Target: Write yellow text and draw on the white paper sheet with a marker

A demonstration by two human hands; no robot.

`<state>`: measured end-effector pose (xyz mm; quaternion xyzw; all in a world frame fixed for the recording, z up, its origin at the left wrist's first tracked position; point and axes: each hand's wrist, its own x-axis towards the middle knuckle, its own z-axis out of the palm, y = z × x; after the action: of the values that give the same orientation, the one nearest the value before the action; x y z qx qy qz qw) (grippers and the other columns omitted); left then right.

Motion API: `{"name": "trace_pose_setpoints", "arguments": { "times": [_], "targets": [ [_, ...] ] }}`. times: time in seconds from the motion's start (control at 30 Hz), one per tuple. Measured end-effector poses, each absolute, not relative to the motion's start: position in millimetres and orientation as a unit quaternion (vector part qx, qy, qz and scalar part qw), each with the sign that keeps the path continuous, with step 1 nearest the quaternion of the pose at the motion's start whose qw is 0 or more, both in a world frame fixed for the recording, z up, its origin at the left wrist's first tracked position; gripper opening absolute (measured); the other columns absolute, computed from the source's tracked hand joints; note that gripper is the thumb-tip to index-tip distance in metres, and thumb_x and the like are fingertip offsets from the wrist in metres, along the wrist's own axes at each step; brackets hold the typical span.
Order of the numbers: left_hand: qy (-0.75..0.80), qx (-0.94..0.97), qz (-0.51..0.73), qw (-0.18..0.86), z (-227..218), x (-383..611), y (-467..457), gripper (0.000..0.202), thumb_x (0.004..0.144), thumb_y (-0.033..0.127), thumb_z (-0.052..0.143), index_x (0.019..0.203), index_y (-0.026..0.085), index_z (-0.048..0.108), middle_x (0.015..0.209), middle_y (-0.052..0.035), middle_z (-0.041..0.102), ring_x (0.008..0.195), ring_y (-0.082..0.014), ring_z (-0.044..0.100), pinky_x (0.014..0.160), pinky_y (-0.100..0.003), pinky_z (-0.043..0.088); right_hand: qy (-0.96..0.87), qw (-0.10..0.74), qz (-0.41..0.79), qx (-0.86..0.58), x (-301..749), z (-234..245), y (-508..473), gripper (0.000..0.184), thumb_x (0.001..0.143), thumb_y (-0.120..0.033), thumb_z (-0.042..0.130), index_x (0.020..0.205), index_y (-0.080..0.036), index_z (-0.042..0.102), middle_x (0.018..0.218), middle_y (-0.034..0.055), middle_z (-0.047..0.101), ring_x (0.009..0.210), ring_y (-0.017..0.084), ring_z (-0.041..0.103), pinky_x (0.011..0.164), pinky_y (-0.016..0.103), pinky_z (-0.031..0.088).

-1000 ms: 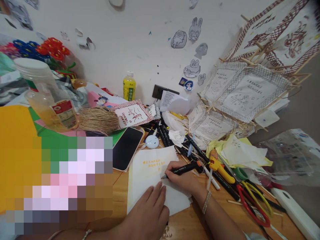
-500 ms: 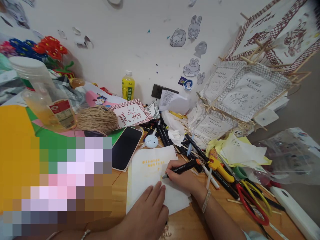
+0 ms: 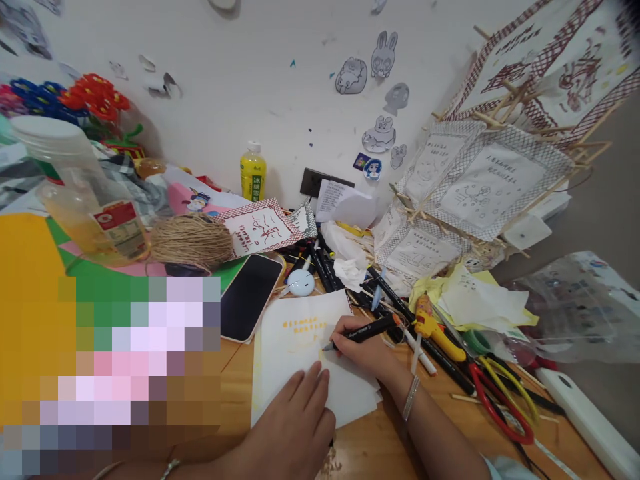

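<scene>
Pinched between thumb and fingers, one black marker [image 3: 367, 330] with an orange end sits in the right hand [image 3: 366, 350], its nib down at the middle of a white sheet [image 3: 277, 373]. Flat on the lower part of that sheet, the left hand [image 3: 300, 413] holds nothing, palm down, fingers spread slightly. Two lines of yellow-orange writing stand above the nib, and at least one more paper edge shows beneath the sheet, which lies on the wooden table [image 3: 237, 380]. One bracelet [image 3: 411, 398] circles the right wrist.

Just left of the sheet lies one phone [image 3: 253, 298], dark screen up; one round pale-blue thing [image 3: 301, 283] sits just beyond the sheet. Farther back are one twine ball [image 3: 191, 241], one jar [image 3: 75, 193] and one yellow bottle [image 3: 253, 175]. To the right lie one yellow glue gun [image 3: 435, 327], one red loop handle [image 3: 520, 437] and one yellow one. Several more black markers are heaped behind, too overlapped to count. Five grey cutouts and two small coloured stickers dot the wall [image 3: 225, 80] beside one tiered lantern [image 3: 485, 180].
</scene>
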<state>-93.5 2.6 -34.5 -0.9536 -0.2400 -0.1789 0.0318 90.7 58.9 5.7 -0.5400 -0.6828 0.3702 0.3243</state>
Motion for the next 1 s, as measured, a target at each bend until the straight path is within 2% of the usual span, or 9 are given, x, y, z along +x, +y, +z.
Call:
{"name": "trace_pose_setpoints", "arguments": {
  "times": [0.3,0.53,0.67,0.87,1.0],
  "targets": [
    [-0.237,-0.953,-0.183,0.038,-35.3,-93.7,3.4,0.023,0.084,0.036,0.061,0.087,0.013,0.062,0.125,-0.0185,0.056,0.117,-0.0333,0.05,0.094,-0.043,0.036,-0.685,0.33,0.36,-0.541,94.9,1.8,61.3,0.017,0.065,-0.011,0.045,0.051,-0.019,0.042,0.05,-0.0053,0.042,0.053,0.011,0.04,0.051,0.022,0.032],
    [-0.235,-0.957,-0.167,0.024,-34.2,-95.0,3.1,0.023,0.088,0.034,0.056,0.088,0.012,0.061,0.127,-0.0195,0.053,0.12,-0.0331,0.047,0.095,-0.044,0.035,-0.683,0.336,0.367,-0.535,91.4,5.1,59.6,0.015,0.069,-0.014,0.049,0.055,-0.019,0.052,0.053,-0.0037,0.052,0.054,0.012,0.046,0.054,0.023,0.037],
    [-0.232,-0.955,-0.181,0.03,-38.0,-94.7,3.2,0.024,0.087,0.036,0.058,0.084,0.013,0.061,0.126,-0.0189,0.054,0.119,-0.0335,0.048,0.095,-0.044,0.034,-0.677,0.344,0.351,-0.548,92.9,4.9,60.7,0.016,0.067,-0.013,0.047,0.053,-0.019,0.048,0.052,-0.0044,0.049,0.054,0.012,0.045,0.053,0.022,0.036],
    [-0.235,-0.955,-0.178,0.043,-33.9,-96.0,3.1,0.02,0.088,0.033,0.056,0.088,0.014,0.061,0.127,-0.0173,0.055,0.121,-0.0319,0.046,0.096,-0.042,0.034,-0.643,0.348,0.371,-0.572,99.9,3.5,62.2,0.016,0.064,-0.013,0.045,0.05,-0.02,0.045,0.047,-0.0046,0.044,0.049,0.011,0.043,0.048,0.022,0.034],
    [-0.229,-0.949,-0.2,0.078,-32.0,-96.7,3.9,0.019,0.088,0.032,0.055,0.086,0.014,0.061,0.122,-0.0172,0.058,0.117,-0.0321,0.051,0.094,-0.041,0.035,-0.678,0.376,0.309,-0.55,98.4,11.8,57.1,0.015,0.072,-0.02,0.048,0.059,-0.02,0.054,0.054,-0.0015,0.053,0.055,0.014,0.051,0.055,0.026,0.041]
  ]
}}
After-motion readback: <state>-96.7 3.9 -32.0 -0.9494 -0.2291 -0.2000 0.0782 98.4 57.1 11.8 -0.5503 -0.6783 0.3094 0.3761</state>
